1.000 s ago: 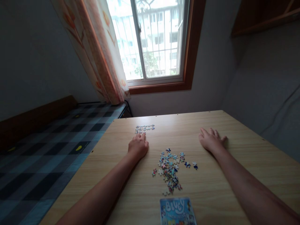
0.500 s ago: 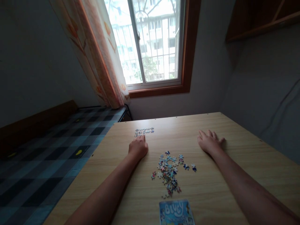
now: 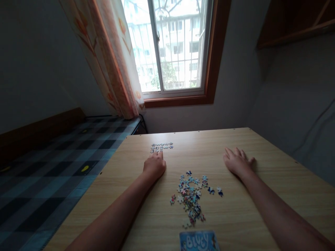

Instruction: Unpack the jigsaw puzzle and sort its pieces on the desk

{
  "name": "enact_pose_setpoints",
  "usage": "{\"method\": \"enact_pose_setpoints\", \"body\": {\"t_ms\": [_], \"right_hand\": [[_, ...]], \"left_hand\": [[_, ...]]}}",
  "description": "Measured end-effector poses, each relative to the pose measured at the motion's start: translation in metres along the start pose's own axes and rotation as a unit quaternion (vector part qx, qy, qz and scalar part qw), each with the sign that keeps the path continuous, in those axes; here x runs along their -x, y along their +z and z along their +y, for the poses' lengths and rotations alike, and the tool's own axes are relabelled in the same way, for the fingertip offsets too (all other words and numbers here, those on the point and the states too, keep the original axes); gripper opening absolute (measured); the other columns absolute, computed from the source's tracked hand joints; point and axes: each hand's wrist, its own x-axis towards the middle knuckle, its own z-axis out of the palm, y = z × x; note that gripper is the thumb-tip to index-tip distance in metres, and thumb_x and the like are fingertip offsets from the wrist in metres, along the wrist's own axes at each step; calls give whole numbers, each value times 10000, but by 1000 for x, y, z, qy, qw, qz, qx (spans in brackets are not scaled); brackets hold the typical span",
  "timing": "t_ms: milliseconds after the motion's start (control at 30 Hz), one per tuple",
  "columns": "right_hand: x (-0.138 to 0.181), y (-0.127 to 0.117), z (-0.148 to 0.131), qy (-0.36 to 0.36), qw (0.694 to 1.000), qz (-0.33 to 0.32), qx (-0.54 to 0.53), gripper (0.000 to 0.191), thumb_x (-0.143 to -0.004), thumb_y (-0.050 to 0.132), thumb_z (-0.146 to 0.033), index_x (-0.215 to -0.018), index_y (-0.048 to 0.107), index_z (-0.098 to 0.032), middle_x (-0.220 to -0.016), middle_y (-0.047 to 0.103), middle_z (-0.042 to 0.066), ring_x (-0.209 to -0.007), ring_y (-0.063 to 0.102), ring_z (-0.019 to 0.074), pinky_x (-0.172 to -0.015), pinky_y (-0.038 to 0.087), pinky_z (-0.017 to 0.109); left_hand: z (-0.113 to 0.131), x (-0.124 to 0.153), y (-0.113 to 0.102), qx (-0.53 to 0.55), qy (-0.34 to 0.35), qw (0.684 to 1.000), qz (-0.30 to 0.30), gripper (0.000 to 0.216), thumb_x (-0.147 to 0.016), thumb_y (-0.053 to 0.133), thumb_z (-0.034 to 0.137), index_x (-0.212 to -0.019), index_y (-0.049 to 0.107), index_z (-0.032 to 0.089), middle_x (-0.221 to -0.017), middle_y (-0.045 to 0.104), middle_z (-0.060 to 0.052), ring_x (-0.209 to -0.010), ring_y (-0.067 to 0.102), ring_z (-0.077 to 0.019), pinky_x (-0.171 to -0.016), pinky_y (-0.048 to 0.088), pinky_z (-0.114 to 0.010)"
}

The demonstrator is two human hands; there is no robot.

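Compared with a second ago, the pale wood-grain counter (image 3: 230,216) and loose multicoloured jigsaw pieces (image 3: 192,199) sit lower in the head view; its bottom edge crops more of the blue rectangular box (image 3: 199,241), hiding its smaller lettering.

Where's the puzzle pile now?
Head view, lower middle: the puzzle pile lies on the table, right of the left forearm, just beyond the blue Bluey item.

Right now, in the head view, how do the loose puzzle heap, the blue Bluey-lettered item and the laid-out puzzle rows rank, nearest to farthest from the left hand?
From the left hand:
1. Laid-out puzzle rows: just ahead of it.
2. Loose puzzle heap: to its right, toward the person.
3. Blue Bluey-lettered item: at the bottom edge.
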Motion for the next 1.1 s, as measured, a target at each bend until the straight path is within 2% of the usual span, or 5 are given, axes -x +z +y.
{"method": "enact_pose_setpoints", "body": {"t_ms": [400,567,700,867,1100], "right_hand": [[1,-1,0,-3,1000,0,-8,563,-987,197,-454,-1497,396,-323,-1595,295,126,-1470,216,343,-1096,141,716],[2,-4,2,-8,1000,3,-6,568,-984,200,-466,-1500,388,-323,-1589,303,124,-1464,219,353,-1088,152,727],[2,-5,2,-6,1000,-1,-7,568,-983,212,-465,-1502,383,-313,-1588,297,127,-1461,221,350,-1093,144,728],[1,-5,3,-8,1000,-2,-7,567,-983,206,-466,-1501,384,-316,-1590,290,138,-1460,216,358,-1091,140,733],[2,-9,3,-4,1000,-7,-9,572,-984,195,-474,-1501,387,-320,-1595,285,124,-1468,207,354,-1096,139,726]], "left_hand": [[-1,2,-2,18,2,1000,16,461,-886,455,248,-1334,531,173,-1243,608,-138,-1012,635,-248,-829,495,-333],[0,5,-13,53,56,996,32,301,-938,391,306,-1012,653,177,-1008,687,-92,-860,631,-205,-757,457,-303],[2,9,-29,71,217,967,-110,471,-946,386,502,-720,650,183,-745,668,-61,-703,578,-176,-670,414,-285],[7,19,-53,67,250,924,-283,420,-793,585,589,-721,674,185,-683,655,-26,-579,520,-134,-565,377,-264],[19,36,-73,14,241,913,-329,405,-672,710,588,-724,713,187,-711,692,-39,-569,528,-132,-569,416,-263]]}}
